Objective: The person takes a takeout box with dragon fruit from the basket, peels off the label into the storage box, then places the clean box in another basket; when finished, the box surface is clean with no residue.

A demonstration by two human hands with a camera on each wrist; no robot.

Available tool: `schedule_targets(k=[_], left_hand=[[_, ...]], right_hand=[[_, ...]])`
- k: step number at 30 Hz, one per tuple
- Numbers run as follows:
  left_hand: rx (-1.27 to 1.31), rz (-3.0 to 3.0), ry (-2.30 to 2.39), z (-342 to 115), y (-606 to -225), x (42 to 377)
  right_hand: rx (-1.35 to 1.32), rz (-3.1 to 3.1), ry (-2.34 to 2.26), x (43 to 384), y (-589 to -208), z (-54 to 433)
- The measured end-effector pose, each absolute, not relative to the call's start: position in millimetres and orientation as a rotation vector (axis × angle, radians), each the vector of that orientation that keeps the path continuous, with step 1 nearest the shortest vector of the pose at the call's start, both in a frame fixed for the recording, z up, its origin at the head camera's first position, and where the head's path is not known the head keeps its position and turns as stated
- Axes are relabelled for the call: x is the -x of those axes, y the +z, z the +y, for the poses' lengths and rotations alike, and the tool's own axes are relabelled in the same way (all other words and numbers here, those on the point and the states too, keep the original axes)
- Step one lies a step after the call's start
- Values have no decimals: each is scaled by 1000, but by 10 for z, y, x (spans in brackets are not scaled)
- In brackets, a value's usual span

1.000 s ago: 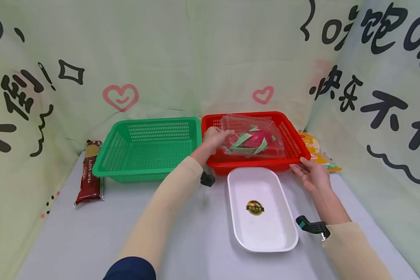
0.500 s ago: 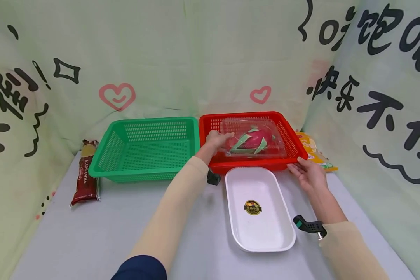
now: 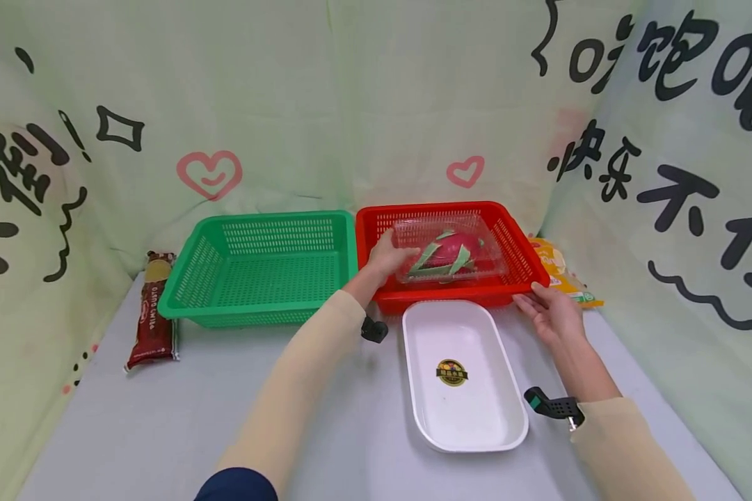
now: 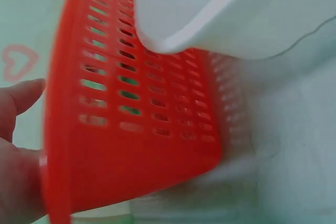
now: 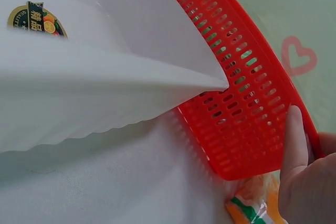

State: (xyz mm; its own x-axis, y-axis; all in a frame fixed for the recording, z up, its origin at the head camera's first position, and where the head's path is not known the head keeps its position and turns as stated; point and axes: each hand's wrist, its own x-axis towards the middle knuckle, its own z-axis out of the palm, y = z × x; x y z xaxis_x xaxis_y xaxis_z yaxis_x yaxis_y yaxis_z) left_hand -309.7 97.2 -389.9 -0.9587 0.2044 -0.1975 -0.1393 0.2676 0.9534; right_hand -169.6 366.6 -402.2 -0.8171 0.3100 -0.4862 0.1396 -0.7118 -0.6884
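Observation:
A clear plastic box (image 3: pixel 491 261) with a pink dragon fruit (image 3: pixel 453 249) inside lies in the red basket (image 3: pixel 526 254). My left hand (image 3: pixel 387 259) is at the box's left end, thumb straight and spread from the fingers. In the left wrist view, that thumb (image 4: pixel 23 95) shows above the basket's rim; the box is hidden there. My right hand (image 3: pixel 554 313) pinches the basket's front right corner, the thumb (image 5: pixel 295 135) lying against the outer wall.
A white tray (image 3: pixel 466 410) with a round sticker stands in front of the red basket. The green basket (image 3: pixel 263 303) is to its left. A dark red snack packet (image 3: pixel 156 316) lies at far left, a yellow packet (image 3: pixel 563 275) at right, partly behind the red basket.
The box has settled slightly lower in the red basket, and the dragon fruit has shifted a little left. My left thumb and fingers have spread apart. The right hand stays on the basket corner.

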Motion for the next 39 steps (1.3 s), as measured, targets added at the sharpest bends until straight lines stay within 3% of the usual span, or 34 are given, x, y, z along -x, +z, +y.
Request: schedule_targets(k=[14,22,39], left_hand=[[-418,2403,1509,673,-3706,2766],[-605,2548,1362,341,-3709,2529],[-653,2903,1155,-840,-3908,1994]], right_hand=[[900,-1479,2594,1625,-3947,3841],[930,-2343,1577,1580,-3965,3804],[213,-2823,586,1234,-4018,3874]])
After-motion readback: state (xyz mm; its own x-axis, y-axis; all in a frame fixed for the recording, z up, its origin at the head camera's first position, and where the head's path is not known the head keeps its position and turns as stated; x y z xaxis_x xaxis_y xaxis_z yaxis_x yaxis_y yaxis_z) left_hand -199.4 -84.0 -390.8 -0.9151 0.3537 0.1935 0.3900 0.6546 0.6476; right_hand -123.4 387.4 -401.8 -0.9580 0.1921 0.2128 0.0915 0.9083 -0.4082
